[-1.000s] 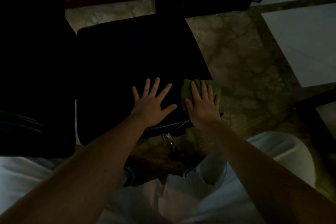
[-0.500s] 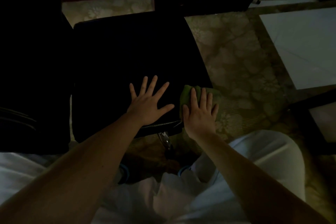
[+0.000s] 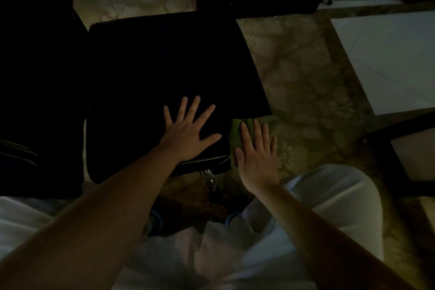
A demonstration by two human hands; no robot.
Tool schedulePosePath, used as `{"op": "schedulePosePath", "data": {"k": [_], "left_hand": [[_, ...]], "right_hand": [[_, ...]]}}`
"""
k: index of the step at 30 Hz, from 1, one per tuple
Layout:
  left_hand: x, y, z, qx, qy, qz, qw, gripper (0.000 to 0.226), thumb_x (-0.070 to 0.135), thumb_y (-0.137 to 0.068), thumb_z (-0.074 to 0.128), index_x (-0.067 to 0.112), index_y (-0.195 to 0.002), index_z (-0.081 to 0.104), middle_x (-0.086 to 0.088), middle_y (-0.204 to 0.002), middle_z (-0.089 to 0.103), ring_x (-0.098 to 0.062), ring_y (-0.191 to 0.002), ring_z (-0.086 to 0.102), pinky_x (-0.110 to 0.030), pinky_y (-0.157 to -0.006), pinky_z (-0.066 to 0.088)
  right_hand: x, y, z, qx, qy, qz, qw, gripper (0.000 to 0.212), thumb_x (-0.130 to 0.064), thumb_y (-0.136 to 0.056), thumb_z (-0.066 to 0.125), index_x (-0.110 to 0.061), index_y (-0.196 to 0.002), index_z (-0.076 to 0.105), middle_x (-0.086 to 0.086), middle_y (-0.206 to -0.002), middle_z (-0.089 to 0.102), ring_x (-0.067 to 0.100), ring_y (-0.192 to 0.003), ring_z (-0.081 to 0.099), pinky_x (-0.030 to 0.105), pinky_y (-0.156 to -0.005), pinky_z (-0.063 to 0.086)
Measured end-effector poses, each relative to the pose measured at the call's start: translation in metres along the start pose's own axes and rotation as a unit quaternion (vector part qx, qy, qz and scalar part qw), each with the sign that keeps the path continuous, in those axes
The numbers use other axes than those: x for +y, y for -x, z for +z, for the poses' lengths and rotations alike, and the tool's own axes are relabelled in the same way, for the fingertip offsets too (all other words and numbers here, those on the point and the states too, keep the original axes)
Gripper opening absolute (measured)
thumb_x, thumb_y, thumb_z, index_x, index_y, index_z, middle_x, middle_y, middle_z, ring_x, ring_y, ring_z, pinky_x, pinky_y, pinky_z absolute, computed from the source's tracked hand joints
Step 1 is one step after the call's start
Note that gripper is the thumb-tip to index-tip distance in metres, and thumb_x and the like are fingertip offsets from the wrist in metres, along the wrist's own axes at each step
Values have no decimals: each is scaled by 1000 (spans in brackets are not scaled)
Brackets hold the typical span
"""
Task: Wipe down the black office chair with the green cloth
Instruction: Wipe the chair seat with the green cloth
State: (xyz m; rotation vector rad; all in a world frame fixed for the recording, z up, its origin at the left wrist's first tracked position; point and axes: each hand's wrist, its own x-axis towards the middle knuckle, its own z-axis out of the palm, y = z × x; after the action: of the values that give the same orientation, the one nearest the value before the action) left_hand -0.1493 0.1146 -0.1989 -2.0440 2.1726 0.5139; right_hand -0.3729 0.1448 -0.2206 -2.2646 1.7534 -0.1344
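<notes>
Pressing down with straight fingers, the right hand [image 3: 257, 158] lies flat on the green cloth [image 3: 236, 134] at the front right corner of the black chair seat [image 3: 164, 66]. The hand does not curl around the cloth, it only pushes on it. Compared with one second ago, this hand and the cloth are a little closer to the person and nearer to the front edge of the seat. A part of the cloth reaches past the right side of the seat. The left hand [image 3: 188, 136] is almost where it was: open, five fingers spread wide, palm resting on the seat just beside the cloth, holding nothing. The two hands are near each other but do not touch.

Counted, there are two hands, two bare forearms, one cloth, one chair seat and one shiny metal post [image 3: 209, 178] under the front edge of the seat. The patterned carpet [image 3: 294, 77] lies to the right of the chair. The person's light trousers [image 3: 306, 207] fill the bottom of the view.
</notes>
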Motion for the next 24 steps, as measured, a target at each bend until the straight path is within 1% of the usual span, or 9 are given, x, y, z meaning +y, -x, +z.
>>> {"op": "schedulePosePath", "data": {"k": [4, 8, 10, 13, 17, 19, 21, 24], "left_hand": [[0, -1, 0, -1, -6, -1, 1000, 85, 86, -87, 13, 47, -155, -20, 3, -163, -34, -26, -150, -33, -66, -116, -18], [0, -2, 1, 3, -12, 1, 1000, 85, 86, -86, 10, 46, -156, -20, 1, -164, -33, -27, -150, -31, -67, -116, -16], [0, -2, 2, 6, -15, 2, 1000, 85, 86, -86, 10, 46, -156, -20, 1, -164, -33, -27, -151, -31, -67, -116, -16], [-1, -1, 4, 8, -14, 5, 1000, 84, 85, -87, 11, 46, -155, -20, 1, -164, -33, -27, -151, -31, -67, -116, -15], [-1, -1, 1, 1, -13, 5, 1000, 85, 85, -85, 8, 46, -155, -20, 1, -164, -32, -27, -151, -31, -67, -117, -15], [-1, -1, -1, -2, -13, 5, 1000, 85, 85, -85, 9, 46, -156, -19, 2, -164, -32, -26, -151, -30, -66, -117, -16], [-4, 2, -2, 1, -7, 11, 1000, 83, 84, -88, 12, 46, -156, -17, 3, -165, -30, -23, -151, -29, -63, -118, -17], [-10, 7, -2, 4, -16, 16, 1000, 81, 81, -91, 12, 45, -157, -16, 4, -166, -28, -20, -152, -27, -59, -120, -16]], "right_hand": [[8, 9, 2, -7, 8, -36, 999, 62, -52, -106, 5, -25, -162, 5, 7, -170, 1, 28, -156, -8, 57, -125, 6], [8, 12, 5, -12, 21, -33, 999, 62, -51, -106, 4, -25, -161, 1, 8, -170, 0, 30, -156, -10, 59, -124, 6], [4, 12, 6, -9, 29, -36, 999, 61, -51, -106, 6, -25, -162, 3, 8, -170, 1, 31, -156, -9, 60, -124, 6], [4, 13, 8, -6, 37, -65, 997, 60, -51, -107, 11, -26, -162, 8, 7, -170, 5, 32, -156, -6, 61, -123, 6], [17, 10, 6, 3, 44, -101, 994, 58, -51, -108, 18, -28, -161, 14, 7, -169, 13, 32, -157, 3, 61, -122, 13], [22, 9, 6, 11, 32, -88, 996, 58, -50, -108, 19, -28, -161, 15, 7, -169, 14, 31, -157, 4, 58, -124, 13], [26, 9, 7, 17, 15, -68, 997, 57, -50, -108, 18, -30, -161, 13, 6, -170, 11, 29, -157, 1, 56, -124, 11], [31, 9, 8, 16, -14, -42, 999, 56, -50, -108, 14, -32, -161, 9, 4, -170, 6, 26, -157, -4, 56, -125, 10]]}}
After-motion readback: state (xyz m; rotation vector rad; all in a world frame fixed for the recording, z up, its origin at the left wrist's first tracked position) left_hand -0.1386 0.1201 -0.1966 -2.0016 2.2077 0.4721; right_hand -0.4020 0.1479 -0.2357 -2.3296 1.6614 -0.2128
